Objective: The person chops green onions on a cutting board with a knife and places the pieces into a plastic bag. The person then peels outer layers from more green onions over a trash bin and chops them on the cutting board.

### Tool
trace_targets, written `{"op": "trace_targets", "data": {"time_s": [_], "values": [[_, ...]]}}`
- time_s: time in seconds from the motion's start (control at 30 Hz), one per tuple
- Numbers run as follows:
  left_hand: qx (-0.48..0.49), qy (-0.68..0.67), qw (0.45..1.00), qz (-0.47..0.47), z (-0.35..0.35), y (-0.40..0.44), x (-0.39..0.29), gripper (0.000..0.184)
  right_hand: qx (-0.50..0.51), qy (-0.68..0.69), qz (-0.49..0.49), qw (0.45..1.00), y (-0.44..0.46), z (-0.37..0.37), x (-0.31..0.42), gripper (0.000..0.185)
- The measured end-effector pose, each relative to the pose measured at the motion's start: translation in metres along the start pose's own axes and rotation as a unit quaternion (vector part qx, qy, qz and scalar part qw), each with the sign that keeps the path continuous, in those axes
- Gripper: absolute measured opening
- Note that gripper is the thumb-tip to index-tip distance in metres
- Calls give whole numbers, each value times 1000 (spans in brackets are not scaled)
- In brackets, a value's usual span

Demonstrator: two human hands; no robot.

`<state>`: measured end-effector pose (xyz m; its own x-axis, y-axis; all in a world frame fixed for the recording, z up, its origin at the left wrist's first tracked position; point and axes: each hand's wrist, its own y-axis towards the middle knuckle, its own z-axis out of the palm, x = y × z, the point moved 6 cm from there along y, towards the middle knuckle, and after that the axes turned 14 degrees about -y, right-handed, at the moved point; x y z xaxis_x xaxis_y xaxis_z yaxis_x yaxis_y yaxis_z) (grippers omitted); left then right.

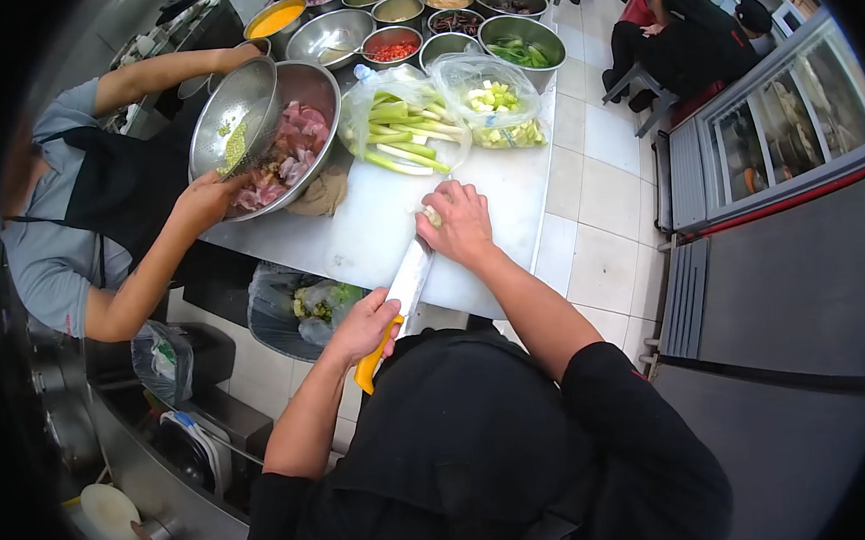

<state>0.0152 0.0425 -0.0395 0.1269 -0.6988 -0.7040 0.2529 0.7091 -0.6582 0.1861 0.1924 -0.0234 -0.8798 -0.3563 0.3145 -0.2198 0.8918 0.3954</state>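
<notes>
One wide view from a camera worn on the person's head, facing forward and steeply down. Closest to the lens, the wearer's torso (469,442) fills the bottom centre. The hands (457,223) show near, mid-picture, over the worktop (349,230), whose far end reaches the top edge. Dark curved corners frame the bowed picture; tiled floor (605,253) shows to the right.

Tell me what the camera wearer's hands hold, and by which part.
The left hand grips the knife by its yellow handle. The right hand partly covers some pale food; its exact hold cannot be told.
</notes>
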Motion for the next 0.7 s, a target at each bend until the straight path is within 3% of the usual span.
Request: {"op": "trace_targets", "data": {"time_s": [0.17, 0.4, 0.57, 0.7], "values": [[11, -19, 1000, -2, 12, -5, -17, 23, 16, 31, 20, 999, 15, -2, -4, 19], [-16, -22, 999, 37, 35, -39, -81, 23, -14, 32, -52, 998, 72, -53, 12, 19], [12, -9, 997, 81, 74, -18, -152, 22, -46, 22, -91, 995, 149, -99, -21, 16], [5, -13, 996, 83, 94, 20, -196, 25, 22, 20, -106, 994, 199, -81, -75, 26]]}}
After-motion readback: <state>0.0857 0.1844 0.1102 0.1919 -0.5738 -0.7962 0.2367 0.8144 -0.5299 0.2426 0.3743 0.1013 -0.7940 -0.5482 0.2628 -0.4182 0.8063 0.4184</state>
